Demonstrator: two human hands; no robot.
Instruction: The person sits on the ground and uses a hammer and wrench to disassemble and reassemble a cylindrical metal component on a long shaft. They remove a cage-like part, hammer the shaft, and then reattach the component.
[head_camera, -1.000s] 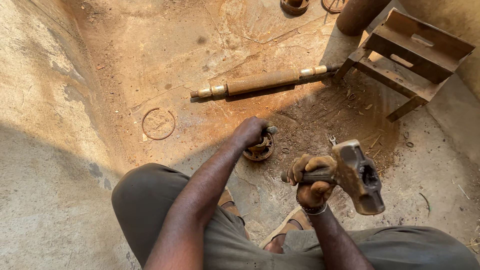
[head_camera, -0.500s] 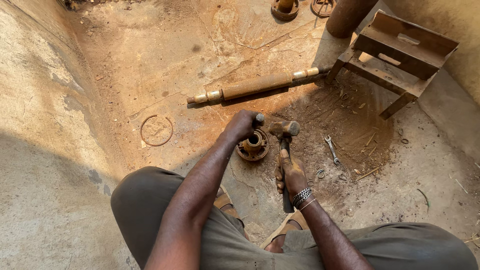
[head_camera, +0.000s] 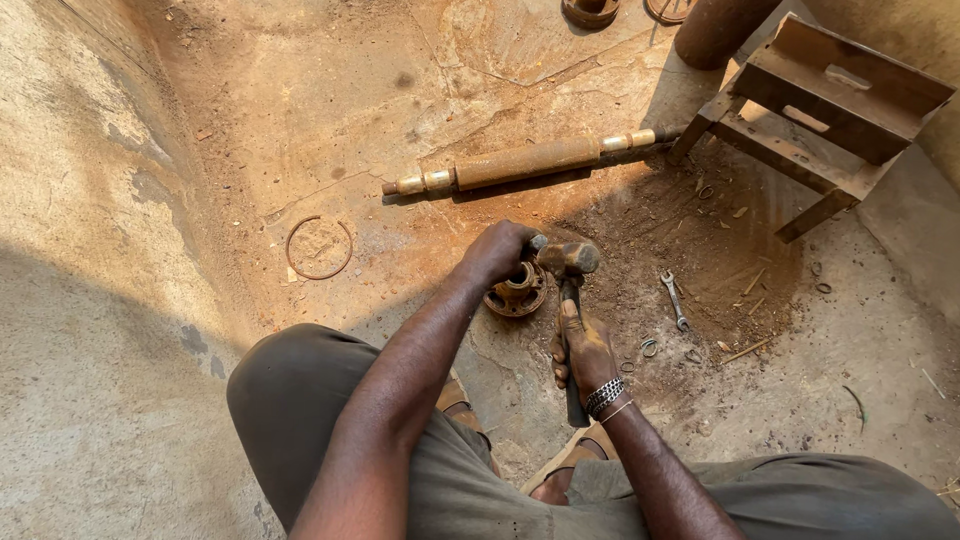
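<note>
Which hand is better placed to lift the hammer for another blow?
The right hand: it grips the hammer by its handle. The left hand rests on the rusty hub, steadying it.

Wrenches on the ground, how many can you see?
1. The wrench lies on the dirt right of the hammer, below the wooden stool. Others may be hidden in the debris.
</note>
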